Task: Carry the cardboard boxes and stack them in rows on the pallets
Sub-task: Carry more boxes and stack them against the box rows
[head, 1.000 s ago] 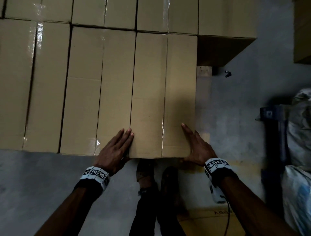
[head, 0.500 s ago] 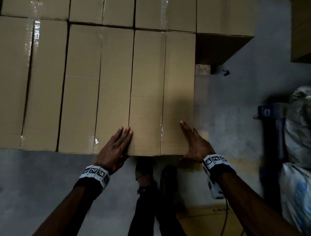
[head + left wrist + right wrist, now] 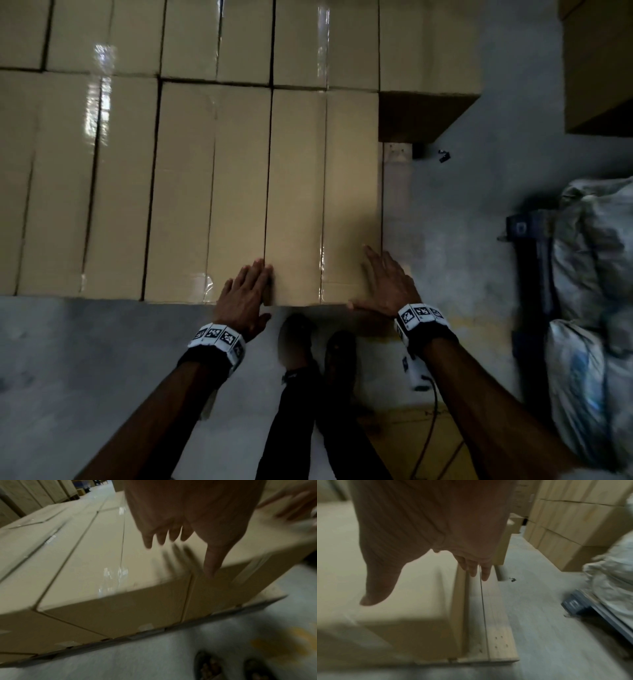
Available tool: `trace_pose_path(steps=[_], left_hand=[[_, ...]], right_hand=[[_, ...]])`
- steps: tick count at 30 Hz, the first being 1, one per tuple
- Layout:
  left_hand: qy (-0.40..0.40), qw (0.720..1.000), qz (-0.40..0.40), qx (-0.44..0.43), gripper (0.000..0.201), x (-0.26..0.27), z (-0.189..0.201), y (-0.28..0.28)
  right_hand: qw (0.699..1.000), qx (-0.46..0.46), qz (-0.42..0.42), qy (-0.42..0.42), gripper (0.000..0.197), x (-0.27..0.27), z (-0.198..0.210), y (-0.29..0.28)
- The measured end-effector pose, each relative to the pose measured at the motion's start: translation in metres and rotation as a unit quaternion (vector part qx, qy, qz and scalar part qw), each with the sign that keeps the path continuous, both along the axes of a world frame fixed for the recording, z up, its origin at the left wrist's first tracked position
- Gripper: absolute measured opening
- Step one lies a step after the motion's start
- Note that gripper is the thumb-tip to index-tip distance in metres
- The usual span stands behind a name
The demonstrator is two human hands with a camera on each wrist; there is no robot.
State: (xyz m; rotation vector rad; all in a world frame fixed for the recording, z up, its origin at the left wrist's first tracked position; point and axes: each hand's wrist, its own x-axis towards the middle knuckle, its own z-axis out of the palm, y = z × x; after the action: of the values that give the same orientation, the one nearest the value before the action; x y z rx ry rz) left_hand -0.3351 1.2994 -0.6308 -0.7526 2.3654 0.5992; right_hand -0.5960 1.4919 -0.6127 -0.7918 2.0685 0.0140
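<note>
Tan taped cardboard boxes lie in rows on a wooden pallet [image 3: 397,192] [image 3: 496,642]. The near row's rightmost box [image 3: 322,192] [image 3: 223,595] [image 3: 411,581] sits against its neighbour [image 3: 209,192]. My left hand [image 3: 245,294] [image 3: 171,520] lies with straight fingers over the seam between those two boxes, at the near edge. My right hand [image 3: 385,284] [image 3: 436,520] is at the box's near right corner, fingers straight along the right edge and thumb spread along the front edge. Neither hand grips anything.
A higher box [image 3: 428,48] stands behind on the right. Another box stack [image 3: 599,68] is at the far right. White sacks [image 3: 596,274] rest on a blue pallet [image 3: 527,240]. My feet [image 3: 298,339] stand on grey floor by flat cardboard [image 3: 411,445].
The rightmost box has slid slightly further in, so its front edge is nearly level with the neighbour's. Both hands stay at its near corners.
</note>
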Motion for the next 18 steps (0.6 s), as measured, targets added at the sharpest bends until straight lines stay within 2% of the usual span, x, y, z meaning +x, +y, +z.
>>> trace_pose_path(steps=[3,8,12,15,18], left_hand=[[-0.017,0.998,0.045,0.039,0.099,-0.008,0.062,0.016],[0.048,0.993,0.085,0.06,0.088,-0.025,0.188,0.049],[0.11,0.984,0.129,0.047,0.079,-0.027,0.276,0.052],[0.146,0.977,0.154,0.034,0.076,-0.021,0.331,0.055],[0.189,0.967,0.172,0.011,0.074,-0.01,0.369,0.055]], right_hand=[[1.0,-0.014,-0.027,0.006,0.123,0.007,0.056,-0.002],[0.994,-0.106,-0.039,0.003,0.11,0.033,0.175,-0.009],[0.973,-0.203,-0.106,-0.024,0.109,0.052,0.257,-0.01],[0.957,-0.257,-0.131,-0.033,0.108,0.069,0.299,-0.002],[0.954,-0.28,-0.105,-0.034,0.107,0.081,0.326,-0.001]])
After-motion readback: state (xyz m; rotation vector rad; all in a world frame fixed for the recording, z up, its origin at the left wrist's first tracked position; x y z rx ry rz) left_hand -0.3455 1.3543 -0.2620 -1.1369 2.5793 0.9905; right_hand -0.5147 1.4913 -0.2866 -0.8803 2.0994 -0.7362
